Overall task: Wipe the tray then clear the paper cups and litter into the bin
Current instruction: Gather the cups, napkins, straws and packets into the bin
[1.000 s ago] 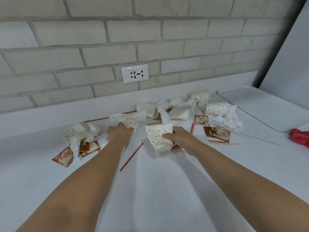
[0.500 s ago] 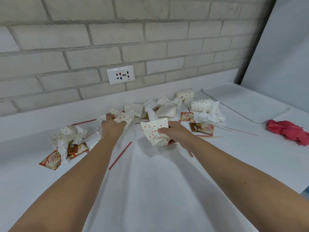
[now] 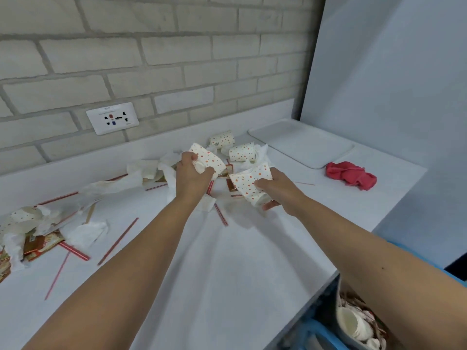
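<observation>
Head view: left hand [image 3: 192, 174] gripped an orange-dotted white paper cup [image 3: 211, 159], right hand [image 3: 281, 192] a second dotted cup [image 3: 249, 184], presumably bound for the bin [image 3: 339, 296].

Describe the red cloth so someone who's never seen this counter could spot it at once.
Find the pale tray in the far right corner of the counter. Just off its near corner lies the red cloth, crumpled. Nearby paper cups are white with orange dots, and the red straws are thin sticks.
</observation>
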A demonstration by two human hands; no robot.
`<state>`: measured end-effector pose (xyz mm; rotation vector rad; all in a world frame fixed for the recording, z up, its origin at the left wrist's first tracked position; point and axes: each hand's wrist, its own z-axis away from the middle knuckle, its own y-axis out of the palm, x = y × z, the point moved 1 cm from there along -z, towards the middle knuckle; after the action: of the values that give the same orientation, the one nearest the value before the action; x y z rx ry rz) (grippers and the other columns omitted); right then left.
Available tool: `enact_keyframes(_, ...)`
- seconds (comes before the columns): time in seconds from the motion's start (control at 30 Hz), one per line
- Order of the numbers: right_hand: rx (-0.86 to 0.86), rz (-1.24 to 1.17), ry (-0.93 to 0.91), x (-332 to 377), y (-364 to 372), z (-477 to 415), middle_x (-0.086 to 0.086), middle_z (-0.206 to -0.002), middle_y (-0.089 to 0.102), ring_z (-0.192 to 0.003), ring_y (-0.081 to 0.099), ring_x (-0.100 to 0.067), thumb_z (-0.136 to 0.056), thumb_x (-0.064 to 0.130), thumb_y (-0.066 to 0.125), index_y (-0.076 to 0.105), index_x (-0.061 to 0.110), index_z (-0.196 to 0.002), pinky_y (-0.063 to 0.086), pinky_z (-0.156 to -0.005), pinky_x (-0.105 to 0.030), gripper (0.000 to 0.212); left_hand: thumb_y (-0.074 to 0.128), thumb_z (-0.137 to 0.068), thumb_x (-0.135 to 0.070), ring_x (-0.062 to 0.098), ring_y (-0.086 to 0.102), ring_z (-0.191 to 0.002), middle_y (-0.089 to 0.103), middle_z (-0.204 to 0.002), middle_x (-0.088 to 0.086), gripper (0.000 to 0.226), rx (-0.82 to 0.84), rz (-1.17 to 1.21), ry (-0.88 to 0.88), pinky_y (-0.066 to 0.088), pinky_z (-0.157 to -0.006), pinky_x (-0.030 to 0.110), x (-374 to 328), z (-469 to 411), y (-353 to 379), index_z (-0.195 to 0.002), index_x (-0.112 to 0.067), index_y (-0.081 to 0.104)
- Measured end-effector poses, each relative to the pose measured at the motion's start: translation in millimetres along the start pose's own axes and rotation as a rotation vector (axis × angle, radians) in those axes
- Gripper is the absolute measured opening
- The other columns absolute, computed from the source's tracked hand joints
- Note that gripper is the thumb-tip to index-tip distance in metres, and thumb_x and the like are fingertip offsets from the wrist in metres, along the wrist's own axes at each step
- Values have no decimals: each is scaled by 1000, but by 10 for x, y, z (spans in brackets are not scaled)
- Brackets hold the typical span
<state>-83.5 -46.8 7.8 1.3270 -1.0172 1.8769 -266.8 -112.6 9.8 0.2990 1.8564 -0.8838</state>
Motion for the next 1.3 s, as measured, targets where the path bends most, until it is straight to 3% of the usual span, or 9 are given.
enact_keyframes(0.17,-137,31,37,-279,-738,254,-11,-110,60,-67,60,-18,-87,9,52,48,11,-118,47,-47,-25,31,61,-81,-15,23,50,-105,49,-123,9,50,140,50,85,38,-79,27,-415,354,672,-126,-16,39)
enact_keyframes(0.3,-233,17,99,-576,-1323,494,-13,-109,58,-58,59,-16,-88,7,51,46,9,-125,44,-49,-26,38,61,-81,-17,28,50,-107,49,-121,10,53,255,34,132,39,-78,29,-722,710,1211,-127,-18,36)
enact_keyframes(0.53,-404,205,202,-1143,-2210,829,-12,-122,55,-85,59,-23,-86,13,54,46,11,-132,50,-44,-24,47,64,-81,-13,25,46,-120,44,-134,10,60,477,9,239,37,-80,24,-1131,1536,2101,-133,-16,34)
enact_keyframes(0.63,-461,337,264,-1384,-2491,997,-12,-115,59,-95,58,-30,-86,9,50,53,10,-121,55,-55,-34,35,65,-82,-16,24,45,-123,42,-136,10,63,546,-51,306,37,-81,21,-1198,1838,2389,-136,-17,32)
enact_keyframes(0.77,-456,587,386,-1822,-2721,1184,-12,-116,59,-92,56,-28,-86,9,48,53,13,-122,54,-70,-36,36,68,-79,-19,24,48,-119,46,-133,10,64,678,-120,314,41,-85,24,-1123,2197,2725,-134,-18,34)
enact_keyframes(0.9,-416,818,435,-2265,-2739,1207,-9,-111,60,-86,52,-22,-86,10,48,54,13,-112,43,-64,-30,28,67,-79,-21,22,44,-125,44,-138,6,65,742,-198,282,39,-98,28,-918,2428,2931,-135,-18,34)
enact_keyframes(1.03,-341,949,432,-2603,-2711,1122,-7,-121,50,-105,53,-25,-88,24,56,46,17,-122,48,-77,-34,35,65,-81,-19,22,40,-128,40,-141,4,65,792,-280,264,37,-102,31,-698,2502,3023,-137,-19,33)
enact_keyframes(1.17,-299,841,322,-2690,-2707,1033,-8,-124,46,-112,51,-27,-89,22,55,44,16,-128,45,-84,-35,41,64,-78,-14,22,44,-124,42,-139,4,70,877,-350,267,44,-97,36,-548,2520,3056,-138,-23,29)
enact_keyframes(1.3,-172,654,55,-2587,-2726,959,-8,-127,47,-118,48,-23,-83,11,60,44,16,-132,42,-96,-32,52,65,-76,-15,21,45,-126,39,-143,2,82,944,-367,258,45,-97,37,-488,2554,3103,-144,-22,19)
